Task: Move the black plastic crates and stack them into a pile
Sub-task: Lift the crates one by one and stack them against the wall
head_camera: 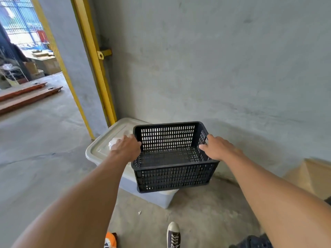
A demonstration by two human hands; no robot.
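While both arms stretched forward and down, left hand [126, 146] curled over left rim of black crate [174, 174], right hand [217, 147] clasped right rim, thumb inside; both grips clamped on crate. Crate rested atop grey lidded tub [102, 145] beside wall [215, 68].

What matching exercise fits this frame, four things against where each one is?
Things:
1. black plastic crate
2. grey lidded tub
3. cardboard box
4. sneaker

Places:
A. bottom edge of the view
B. gripped at its ends by the left hand and the right hand
C. far right edge of the view
D. beneath the crate

Pairs: 1-B, 2-D, 3-C, 4-A
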